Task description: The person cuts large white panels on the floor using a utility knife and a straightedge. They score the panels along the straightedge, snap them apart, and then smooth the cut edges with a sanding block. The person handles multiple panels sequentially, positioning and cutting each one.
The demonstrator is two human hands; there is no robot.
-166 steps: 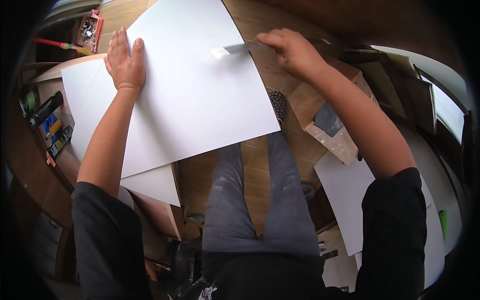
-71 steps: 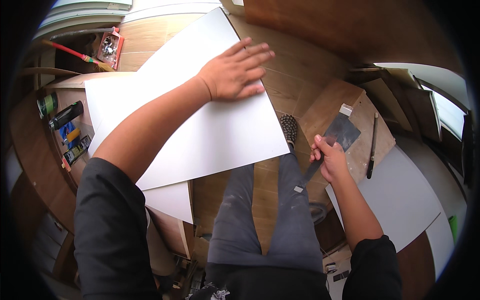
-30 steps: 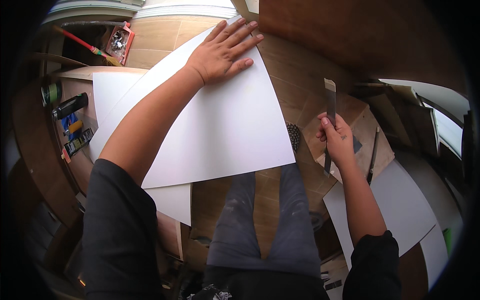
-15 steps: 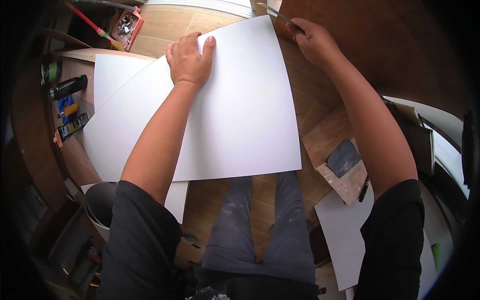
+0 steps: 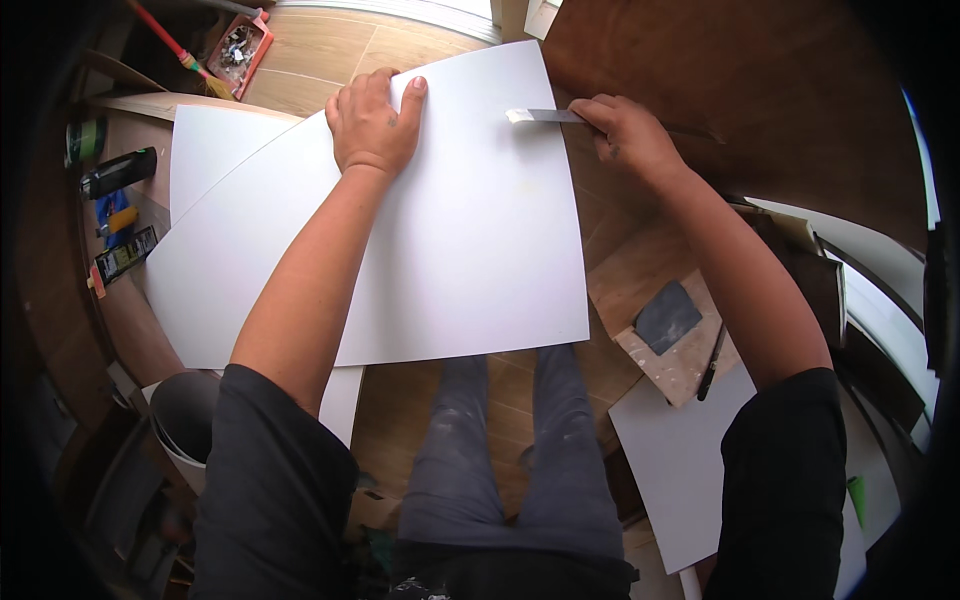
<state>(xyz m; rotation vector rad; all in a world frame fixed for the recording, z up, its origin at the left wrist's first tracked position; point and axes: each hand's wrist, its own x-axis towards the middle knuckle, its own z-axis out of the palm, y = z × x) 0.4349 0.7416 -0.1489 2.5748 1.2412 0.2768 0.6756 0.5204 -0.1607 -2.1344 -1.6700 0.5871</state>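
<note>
A large white sheet [image 5: 470, 240] with one curved edge stretches in front of me, above my legs. At its far edge is my left hand [image 5: 375, 125], closed with the fingers curled over the rim and the thumb on the top face. My right hand [image 5: 630, 140] grips a long flat metal file [image 5: 552, 116], just off the sheet's right edge. The file's whitish tip lies over the sheet near its far right corner. Whether it touches the surface, I cannot tell. Its thin other end sticks out to the right of the hand.
Another white panel [image 5: 225, 150] lies under the sheet. Left are a black bottle [image 5: 120, 172], a tube [image 5: 125, 255] and a grey roll [image 5: 185, 415]. A red dustpan [image 5: 240, 50] sits far left. To the right, a dark pad [image 5: 667, 317] rests on a board [image 5: 690, 370]; a brown panel [image 5: 740, 80] stands behind.
My right hand has come nearer and turned, bringing the file's tip from beyond the far corner to over the sheet. My left hand keeps its grip; the view has shifted slightly.
</note>
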